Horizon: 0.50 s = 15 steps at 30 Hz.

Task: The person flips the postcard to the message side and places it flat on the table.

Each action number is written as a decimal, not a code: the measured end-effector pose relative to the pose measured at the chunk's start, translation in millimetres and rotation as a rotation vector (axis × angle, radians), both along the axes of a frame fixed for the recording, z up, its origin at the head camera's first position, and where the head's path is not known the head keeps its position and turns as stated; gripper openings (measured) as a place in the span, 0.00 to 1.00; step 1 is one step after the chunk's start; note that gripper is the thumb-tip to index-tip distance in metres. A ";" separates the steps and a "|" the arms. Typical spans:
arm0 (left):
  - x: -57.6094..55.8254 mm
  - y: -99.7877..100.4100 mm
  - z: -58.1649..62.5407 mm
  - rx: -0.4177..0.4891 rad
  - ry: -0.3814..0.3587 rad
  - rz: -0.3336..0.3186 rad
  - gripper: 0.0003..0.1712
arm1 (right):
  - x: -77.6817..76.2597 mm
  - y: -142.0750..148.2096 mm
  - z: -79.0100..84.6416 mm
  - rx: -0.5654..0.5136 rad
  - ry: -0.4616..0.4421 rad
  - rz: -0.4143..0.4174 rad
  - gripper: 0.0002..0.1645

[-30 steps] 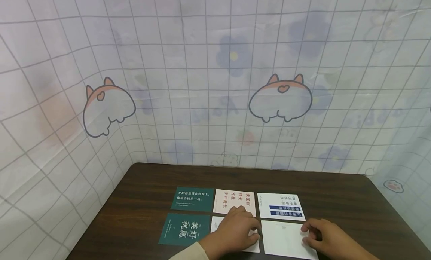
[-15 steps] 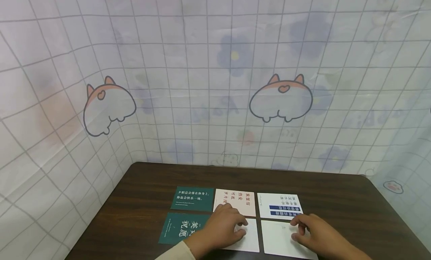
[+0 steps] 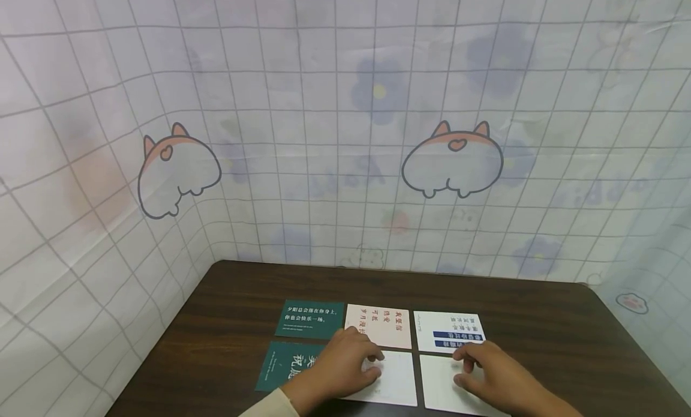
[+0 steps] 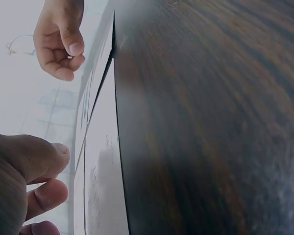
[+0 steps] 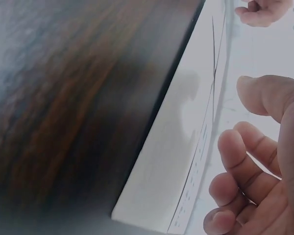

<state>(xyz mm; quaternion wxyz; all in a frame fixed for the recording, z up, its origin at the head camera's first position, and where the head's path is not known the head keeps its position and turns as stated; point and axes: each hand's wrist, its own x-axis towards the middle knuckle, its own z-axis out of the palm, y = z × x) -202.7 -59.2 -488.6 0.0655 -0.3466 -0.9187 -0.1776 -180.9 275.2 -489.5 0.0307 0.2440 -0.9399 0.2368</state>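
Observation:
Six-card layout aside, my left hand (image 3: 345, 363) hovers with loosely bent fingers over the front middle white card (image 3: 398, 381), partly covering the front green card (image 3: 278, 366). My right hand (image 3: 496, 375) hangs above the front right white card (image 3: 438, 387), thumb and fingers apart. Behind them lie a back green card (image 3: 308, 319), a pink card (image 3: 380, 324) with red writing, and a white card (image 3: 448, 321) with blue bands. In the left wrist view a gap separates the left hand (image 4: 24, 171) from the cards; the right wrist view shows the right hand (image 5: 264, 171) holding nothing.
The cards lie flat in two rows on a dark wood-grain table (image 3: 216, 321). A white grid-patterned curtain (image 3: 313, 123) with cartoon animals hangs behind the table and along its sides.
Both hands have shifted left. The left hand has uncovered more of the middle white card and covers more of the front green one. The cards stay about where they were.

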 end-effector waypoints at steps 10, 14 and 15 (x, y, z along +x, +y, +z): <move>0.4 -13.0 2.6 0.041 -0.080 -0.022 0.15 | 1.3 -12.3 3.5 0.040 0.007 -0.029 0.21; 1.7 -19.6 7.9 0.047 -0.173 0.000 0.17 | 2.3 -16.6 7.0 0.042 -0.025 -0.048 0.23; 2.0 -21.1 9.3 0.047 -0.190 0.005 0.17 | 2.4 -17.4 7.3 0.043 -0.022 -0.050 0.23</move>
